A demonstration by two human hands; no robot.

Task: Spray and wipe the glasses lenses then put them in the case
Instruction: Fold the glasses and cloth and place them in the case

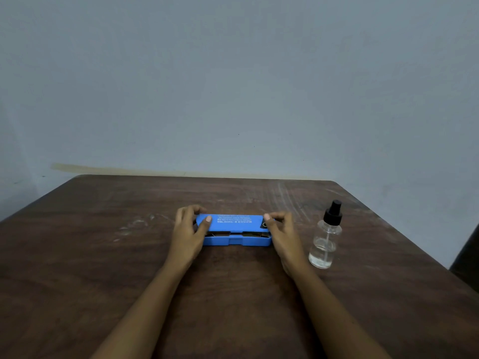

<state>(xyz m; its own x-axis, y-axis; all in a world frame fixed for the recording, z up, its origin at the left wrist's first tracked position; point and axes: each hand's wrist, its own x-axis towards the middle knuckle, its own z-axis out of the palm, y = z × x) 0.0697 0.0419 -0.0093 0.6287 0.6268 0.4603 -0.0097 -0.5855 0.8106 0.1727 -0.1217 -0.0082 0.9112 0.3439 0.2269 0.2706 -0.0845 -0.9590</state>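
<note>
A blue glasses case lies lengthwise in the middle of the wooden table, its lid with white print slightly ajar. Brownish contents show through the narrow gap along its front; I cannot make out the glasses clearly. My left hand grips the case's left end, thumb on the lid and fingers curled behind it. At the right end, my right hand holds the lid, thumb on top near a black patch. A clear spray bottle with a black pump top stands upright to the right of my right hand.
The dark brown table runs to a pale blue wall behind. Its right edge slants down past the bottle, with a dark object beyond that edge. Pale scuff marks lie on the wood at the back right.
</note>
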